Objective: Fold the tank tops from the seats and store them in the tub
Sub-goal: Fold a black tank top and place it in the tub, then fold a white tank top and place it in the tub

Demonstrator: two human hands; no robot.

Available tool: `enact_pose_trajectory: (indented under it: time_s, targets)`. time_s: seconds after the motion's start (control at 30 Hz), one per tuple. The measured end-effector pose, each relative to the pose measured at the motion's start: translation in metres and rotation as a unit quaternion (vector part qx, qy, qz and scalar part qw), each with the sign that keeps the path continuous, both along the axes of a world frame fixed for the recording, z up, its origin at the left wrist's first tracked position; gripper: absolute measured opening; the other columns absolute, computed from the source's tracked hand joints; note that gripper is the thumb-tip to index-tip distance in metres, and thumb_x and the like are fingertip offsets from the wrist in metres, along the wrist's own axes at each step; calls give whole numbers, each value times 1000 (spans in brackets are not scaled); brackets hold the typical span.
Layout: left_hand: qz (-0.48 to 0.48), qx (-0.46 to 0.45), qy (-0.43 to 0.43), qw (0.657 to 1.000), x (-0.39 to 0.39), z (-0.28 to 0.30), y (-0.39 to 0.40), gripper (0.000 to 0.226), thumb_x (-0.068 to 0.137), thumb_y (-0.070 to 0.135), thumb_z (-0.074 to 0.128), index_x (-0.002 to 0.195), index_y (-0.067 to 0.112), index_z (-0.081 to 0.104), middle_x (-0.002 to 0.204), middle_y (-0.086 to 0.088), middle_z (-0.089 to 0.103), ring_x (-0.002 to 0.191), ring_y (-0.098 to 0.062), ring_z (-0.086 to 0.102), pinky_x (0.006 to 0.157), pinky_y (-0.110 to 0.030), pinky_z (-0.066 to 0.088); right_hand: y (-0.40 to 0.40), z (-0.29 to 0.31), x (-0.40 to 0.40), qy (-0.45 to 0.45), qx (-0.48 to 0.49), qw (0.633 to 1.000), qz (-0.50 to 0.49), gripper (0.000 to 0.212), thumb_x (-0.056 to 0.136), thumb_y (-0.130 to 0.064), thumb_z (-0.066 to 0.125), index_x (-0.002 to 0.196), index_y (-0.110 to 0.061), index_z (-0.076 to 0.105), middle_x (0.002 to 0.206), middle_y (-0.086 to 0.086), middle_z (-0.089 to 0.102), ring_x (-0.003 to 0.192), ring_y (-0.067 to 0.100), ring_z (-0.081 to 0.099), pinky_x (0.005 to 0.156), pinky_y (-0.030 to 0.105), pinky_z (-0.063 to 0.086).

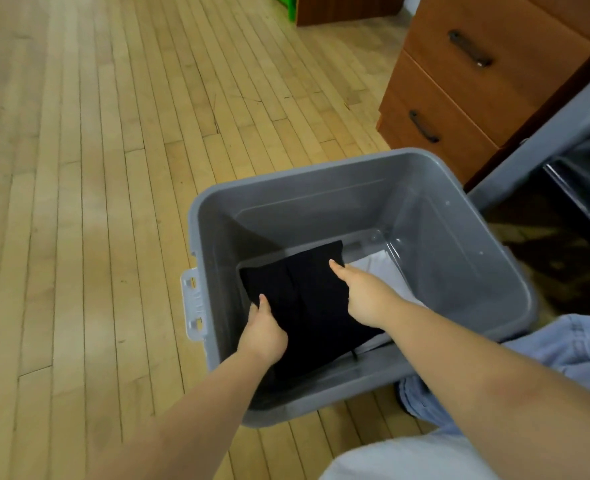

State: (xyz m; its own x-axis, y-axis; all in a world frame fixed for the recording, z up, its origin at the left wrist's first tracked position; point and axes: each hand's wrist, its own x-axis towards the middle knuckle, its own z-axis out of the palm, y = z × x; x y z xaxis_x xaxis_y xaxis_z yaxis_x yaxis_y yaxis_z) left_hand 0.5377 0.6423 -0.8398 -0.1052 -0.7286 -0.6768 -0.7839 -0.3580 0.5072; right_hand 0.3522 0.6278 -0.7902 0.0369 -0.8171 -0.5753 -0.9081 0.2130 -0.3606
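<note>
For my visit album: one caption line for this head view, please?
Both hands, left hand and right hand, lay a folded black tank top into the grey tub.

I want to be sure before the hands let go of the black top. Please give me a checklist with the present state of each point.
1. Black top inside the tub: ok.
2. Top folded flat: ok, though a thin end sticks out near the front wall.
3. It lies on the white garment: ok, partly over it.
4. Left hand and right hand both hold it: ok.
5. Top fully resting on the bottom: cannot tell.
6. More tops on the seats: cannot tell, seats not in view.
</note>
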Motion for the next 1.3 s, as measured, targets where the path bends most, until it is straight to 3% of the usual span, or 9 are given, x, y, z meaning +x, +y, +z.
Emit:
enact_pose_trajectory:
  time_s: [0.1, 0.2, 0.23, 0.3, 0.4, 0.5, 0.6, 1.0, 1.3]
  targets:
    - [-7, 20, -32, 999, 3, -6, 0, 77, 96, -4, 39, 153, 10, -10, 161, -13, -10, 145, -29, 23, 109, -35, 36, 0, 0, 5, -2, 25, 1000, -3, 88, 87, 15, 38, 154, -27, -2, 162, -4, -5, 135, 17, 40, 87, 21, 45]
    - [-2, 54, -79, 995, 3, -3, -6, 81, 98, 6, 43, 151, 13, -17, 156, -18, -25, 143, -36, 23, 105, -34, 37, 3, -4, 7, 37, 68, 997, 9, 93, 86, 7, 44, 153, -29, -9, 160, -1, -16, 105, 22, 59, 66, 22, 46]
    - [2, 59, -83, 995, 2, -2, -8, 83, 98, 7, 45, 151, 15, -19, 155, -19, -28, 140, -37, 30, 101, -33, 39, 5, -6, 8, 51, 77, 996, 18, 94, 86, 4, 47, 153, -30, -9, 161, 0, -15, 102, 22, 60, 69, 25, 48]
    - [-20, 40, -75, 996, 1, 1, -9, 84, 97, 6, 48, 153, 19, -13, 156, -15, -27, 140, -37, 28, 100, -31, 40, 9, -9, 7, 69, 81, 994, 38, 92, 87, -2, 51, 153, -30, -5, 162, 2, -8, 118, 25, 55, 85, 30, 50]
    - [-88, -52, -80, 992, -2, 11, -12, 73, 95, 8, 51, 155, 18, 9, 161, -10, -6, 146, -33, 14, 108, -36, 33, 11, -7, 4, 84, 58, 992, 68, 82, 88, -8, 55, 154, -25, 9, 157, 5, 19, 128, 27, 46, 95, 35, 47]
    - [-187, -147, -107, 965, -12, 27, -21, 59, 94, 18, 52, 149, 18, 30, 154, -5, 30, 139, -26, 30, 108, -35, 32, 9, 4, -1, 105, 35, 989, 96, 67, 90, -9, 55, 149, -22, 26, 145, 4, 37, 124, 26, 48, 93, 35, 47]
    - [-253, -207, -118, 938, -33, 50, -31, 49, 94, 22, 51, 142, 21, 42, 140, -2, 49, 128, -24, 45, 101, -33, 36, 5, 21, -9, 127, 6, 985, 118, 48, 90, -11, 54, 136, -20, 44, 135, 3, 49, 119, 24, 51, 92, 34, 47]
    - [-380, -346, -56, 856, -173, 160, -40, 33, 95, 29, 48, 127, 26, 54, 124, 1, 58, 112, -21, 56, 85, -30, 43, 28, 131, -130, 162, -137, 976, 54, 27, 88, -21, 58, 115, -20, 56, 117, 4, 58, 107, 27, 57, 88, 39, 48]
    - [-529, -396, -12, 751, -309, 241, 5, 37, 96, 29, 49, 132, 23, 52, 132, 0, 56, 121, -22, 52, 97, -37, 46, 138, 222, -268, 213, -213, 945, -126, 31, 88, -30, 63, 119, -26, 56, 118, -5, 57, 105, 16, 56, 88, 31, 48]
